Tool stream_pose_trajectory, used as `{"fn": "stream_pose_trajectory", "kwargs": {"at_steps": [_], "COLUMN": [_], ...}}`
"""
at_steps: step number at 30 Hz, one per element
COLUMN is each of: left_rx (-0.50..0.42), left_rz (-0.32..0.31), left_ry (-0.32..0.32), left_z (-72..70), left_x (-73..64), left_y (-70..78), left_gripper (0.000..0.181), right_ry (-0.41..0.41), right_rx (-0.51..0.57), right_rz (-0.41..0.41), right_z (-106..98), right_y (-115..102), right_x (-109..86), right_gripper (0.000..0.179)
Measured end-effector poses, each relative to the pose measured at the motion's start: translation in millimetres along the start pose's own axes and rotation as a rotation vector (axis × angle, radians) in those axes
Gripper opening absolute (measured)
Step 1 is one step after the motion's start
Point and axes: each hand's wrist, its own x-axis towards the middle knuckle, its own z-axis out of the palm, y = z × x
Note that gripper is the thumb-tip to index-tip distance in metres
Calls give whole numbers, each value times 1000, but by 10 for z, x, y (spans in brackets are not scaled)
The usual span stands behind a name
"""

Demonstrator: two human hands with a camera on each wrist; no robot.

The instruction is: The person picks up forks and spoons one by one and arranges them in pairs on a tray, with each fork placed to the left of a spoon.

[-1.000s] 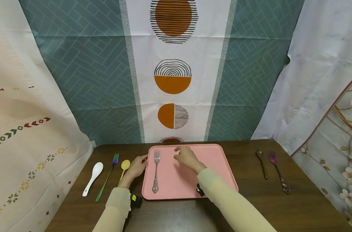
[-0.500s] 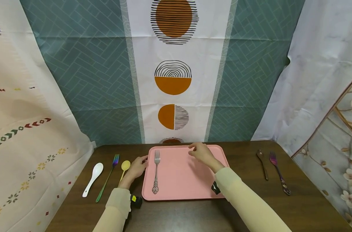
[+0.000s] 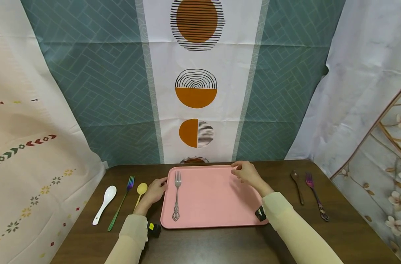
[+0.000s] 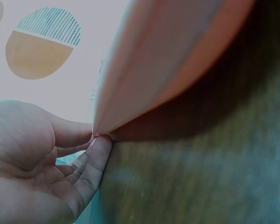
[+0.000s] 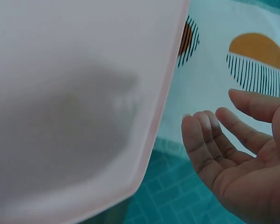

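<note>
A pink rectangular tray (image 3: 213, 198) lies on the brown table, with a silver fork (image 3: 177, 196) along its left side, tines pointing away. At the tray's left edge my left hand (image 3: 155, 190) pinches the rim; the left wrist view has thumb and fingertips of the left hand (image 4: 60, 158) meeting on it. Over the tray's far right part hovers my right hand (image 3: 250, 174), holding nothing. In the right wrist view, the fingers of this right hand (image 5: 242, 158) are loosely bent, apart from the tray rim (image 5: 161, 107).
Left of the tray lie a yellow spoon (image 3: 142, 189), a rainbow-coloured fork (image 3: 122, 203) and a white spoon (image 3: 104, 204). To the right are a brown spoon (image 3: 297, 187) and a purple fork (image 3: 316, 196). A patterned curtain (image 3: 121, 91) hangs behind the table (image 3: 187, 245).
My right hand has moved rightward above the tray, from near its middle to its far right part. The left hand stays at the left rim, and the fork keeps its place.
</note>
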Motion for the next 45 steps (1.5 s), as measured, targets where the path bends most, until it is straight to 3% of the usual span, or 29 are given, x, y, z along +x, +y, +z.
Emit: {"fn": "stream_pose_trajectory", "kwargs": {"at_steps": [14,26,41,45], "left_rx": [1,-10,6,4], "left_rz": [-4,-16,-9,-17], "left_ry": [0,-3,-3,-1], "left_z": [39,53,33,22], "left_x": [13,0,2,-1], "left_y": [10,-15,5,8], "left_gripper": [46,46,46,46], "right_ry": [49,89,113,129], "right_rx": [-49,-121,-168,-154], "right_rz": [-15,-23,26,75], "right_z": [-396,-871,-1265,-1326], "right_y": [446,803,1084,1159], "right_x": [-88,-214,-347,-352], "right_gripper": [34,37,43,42]}}
